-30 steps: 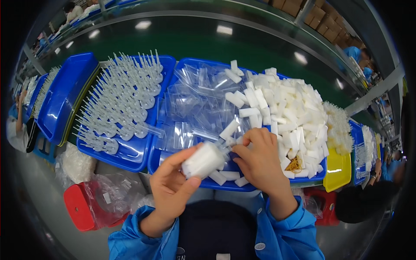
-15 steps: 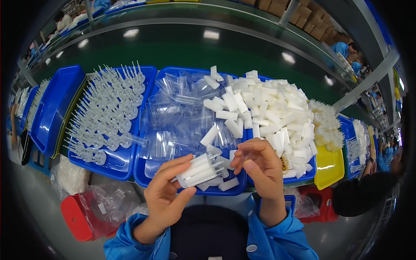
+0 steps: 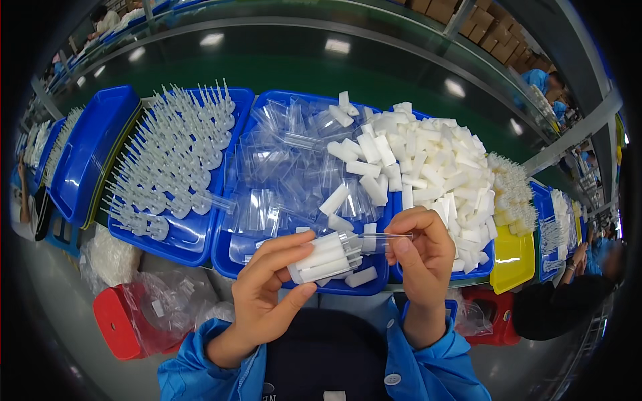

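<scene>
My left hand point(image 3: 271, 284) is closed around a pronged plastic piece with white foam blocks point(image 3: 324, 257) packed between its thin rods. The rod ends point right, toward my other hand. Between thumb and fingers, my right hand point(image 3: 424, 257) pinches a clear plastic sleeve point(image 3: 380, 243). The sleeve's left end is at the rod tips; whether it goes over them I cannot tell. Below and beyond both hands sits a blue tray point(image 3: 231, 260) with many clear plastic sleeves point(image 3: 267, 157) and some loose foam blocks point(image 3: 334, 199).
Right of it, another blue tray point(image 3: 487, 264) is heaped with white foam blocks point(image 3: 435, 160). On the left a blue tray point(image 3: 184, 244) holds pronged plastic pieces point(image 3: 167, 160). A yellow tray point(image 3: 515, 264) lies farther right. Red stools point(image 3: 117, 324) stand below; a green conveyor point(image 3: 294, 63) runs behind.
My right hand, bare with fingers apart before, now pinches a clear plastic sleeve by the rod ends. My left hand keeps its hold on the foam-packed piece. The whole view has shifted slightly.
</scene>
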A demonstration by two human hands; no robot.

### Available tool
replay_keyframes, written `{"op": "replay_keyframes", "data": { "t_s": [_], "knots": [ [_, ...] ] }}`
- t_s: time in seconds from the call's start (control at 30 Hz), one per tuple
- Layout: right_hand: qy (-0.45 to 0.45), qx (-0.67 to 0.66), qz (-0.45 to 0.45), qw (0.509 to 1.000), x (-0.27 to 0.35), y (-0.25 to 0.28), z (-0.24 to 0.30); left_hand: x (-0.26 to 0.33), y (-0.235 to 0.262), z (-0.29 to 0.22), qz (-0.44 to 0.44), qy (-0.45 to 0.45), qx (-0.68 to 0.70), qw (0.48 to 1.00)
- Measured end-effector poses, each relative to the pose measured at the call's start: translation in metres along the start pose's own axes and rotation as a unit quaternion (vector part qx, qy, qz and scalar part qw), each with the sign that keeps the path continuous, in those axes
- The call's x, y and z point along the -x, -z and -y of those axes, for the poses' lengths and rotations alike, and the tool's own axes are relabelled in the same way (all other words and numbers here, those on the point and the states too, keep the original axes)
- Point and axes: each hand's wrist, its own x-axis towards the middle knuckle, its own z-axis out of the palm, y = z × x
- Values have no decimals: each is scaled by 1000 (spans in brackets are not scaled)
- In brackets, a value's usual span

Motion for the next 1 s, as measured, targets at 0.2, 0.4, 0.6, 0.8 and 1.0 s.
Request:
{"op": "replay_keyframes", "data": {
  "t_s": [0.2,0.4,0.6,0.8,1.0],
  "knots": [
    [3,29,40,999,-1,3,1,0,0,1,0,7,-12,1000],
    [-7,55,44,997,-2,3,6,0,0,3,-1,9,-12,1000],
    [-36,62,56,996,0,4,9,0,-2,3,-4,3,-31,1000],
    [-35,45,22,998,4,-2,7,2,1,4,5,5,-81,997],
    [-9,92,8,996,8,-3,9,2,4,2,19,-8,-129,991]
  ]
}}
